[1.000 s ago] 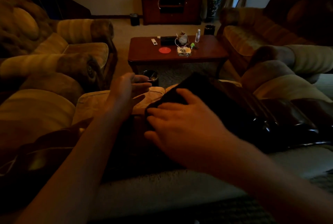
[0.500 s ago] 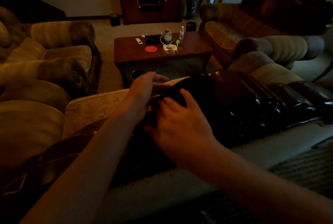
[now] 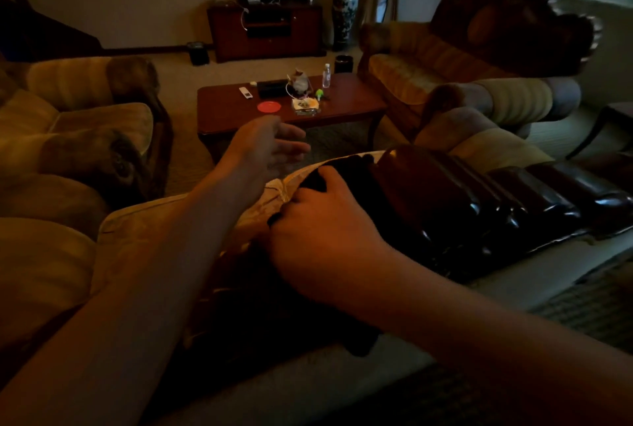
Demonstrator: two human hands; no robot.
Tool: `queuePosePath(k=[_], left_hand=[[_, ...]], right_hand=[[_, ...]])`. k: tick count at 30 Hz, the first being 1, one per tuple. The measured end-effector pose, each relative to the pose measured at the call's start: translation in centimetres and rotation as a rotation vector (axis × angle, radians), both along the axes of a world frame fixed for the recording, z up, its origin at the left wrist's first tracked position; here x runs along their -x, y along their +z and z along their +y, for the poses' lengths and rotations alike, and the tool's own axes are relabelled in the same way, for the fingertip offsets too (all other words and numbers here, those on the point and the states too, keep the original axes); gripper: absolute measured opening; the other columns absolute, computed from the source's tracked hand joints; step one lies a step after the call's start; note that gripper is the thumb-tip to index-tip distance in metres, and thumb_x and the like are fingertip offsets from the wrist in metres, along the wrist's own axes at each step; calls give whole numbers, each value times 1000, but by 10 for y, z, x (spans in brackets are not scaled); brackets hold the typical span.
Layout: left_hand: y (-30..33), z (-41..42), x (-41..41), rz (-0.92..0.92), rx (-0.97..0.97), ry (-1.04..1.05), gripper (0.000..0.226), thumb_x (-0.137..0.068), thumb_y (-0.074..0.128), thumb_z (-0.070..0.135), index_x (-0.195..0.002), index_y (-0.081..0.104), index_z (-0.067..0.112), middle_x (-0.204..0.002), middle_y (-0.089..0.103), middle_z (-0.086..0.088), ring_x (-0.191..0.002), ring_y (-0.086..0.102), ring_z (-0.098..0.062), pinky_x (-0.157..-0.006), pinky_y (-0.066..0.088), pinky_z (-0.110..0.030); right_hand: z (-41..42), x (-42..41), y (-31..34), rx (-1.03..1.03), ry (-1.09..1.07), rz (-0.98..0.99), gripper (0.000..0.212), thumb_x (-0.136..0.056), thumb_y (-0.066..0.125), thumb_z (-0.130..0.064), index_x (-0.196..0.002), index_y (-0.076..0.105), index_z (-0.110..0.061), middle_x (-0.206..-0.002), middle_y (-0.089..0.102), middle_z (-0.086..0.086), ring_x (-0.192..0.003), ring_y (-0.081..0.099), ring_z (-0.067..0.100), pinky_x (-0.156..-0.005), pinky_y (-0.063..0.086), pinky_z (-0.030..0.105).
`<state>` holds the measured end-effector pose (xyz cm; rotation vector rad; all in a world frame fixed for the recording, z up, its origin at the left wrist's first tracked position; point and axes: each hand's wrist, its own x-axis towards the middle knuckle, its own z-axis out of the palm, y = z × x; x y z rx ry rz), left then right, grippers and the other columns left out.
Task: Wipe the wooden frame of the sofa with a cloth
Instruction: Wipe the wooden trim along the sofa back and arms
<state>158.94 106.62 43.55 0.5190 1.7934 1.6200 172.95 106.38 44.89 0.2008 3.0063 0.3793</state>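
The glossy dark carved wooden sofa frame (image 3: 479,199) ran off to the right of the grip. On its near end lay the dark soft cloth (image 3: 342,169), pressed under the right hand (image 3: 322,230), whose curled fingers held it. The left hand (image 3: 263,148) hovered open just beyond, touching nothing. In such dim light the cloth could probably bunch and skip the frame's grooves.

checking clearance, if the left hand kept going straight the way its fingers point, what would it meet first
Probably nothing close: the left hand hangs open above the cushion, fingers aimed right and forward. Past them lies carpet, then the far sofa's arm; depth is unclear.
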Motion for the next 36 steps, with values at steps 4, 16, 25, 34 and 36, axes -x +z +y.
queuePosePath(k=[4,16,25,34,36], left_hand=[[9,11,-3,35,-22,-100,33,-96,34,25,-89,63,10,-86,70,-8,-78,62,-19,-65,46,-28],[10,-1,-16,201,7,-472,34,-99,32,27,-83,61,18,-84,65,-1,-87,60,-19,-76,46,-31],[15,-15,-35,178,-325,-471,30,-99,32,22,-105,60,12,-100,66,-6,-90,62,-16,-62,47,-20],[12,-26,-12,194,-398,-374,24,-100,28,17,-106,52,17,-106,56,-13,-97,56,-24,-89,47,-41],[6,-26,-8,190,-383,-364,25,-101,27,17,-110,50,15,-105,54,-12,-95,54,-24,-85,46,-38]], right_hand=[[-4,-5,-9,-19,-30,55,30,-96,39,-33,-111,63,-26,-116,64,1,-122,46,27,-111,5,56],[-24,2,-31,-113,-425,319,20,-88,51,-44,-96,69,-39,-119,63,-10,-120,51,19,-108,19,52],[-49,-62,-80,-234,-341,863,19,-90,57,-24,-95,75,-21,-119,65,-1,-118,57,20,-107,29,54],[-5,-36,-31,-85,-851,931,38,-91,41,-25,-122,61,-15,-131,58,0,-134,38,20,-114,9,54],[-42,-25,-59,-114,-760,889,39,-91,40,-25,-124,59,-16,-134,55,0,-134,38,22,-113,6,55]])
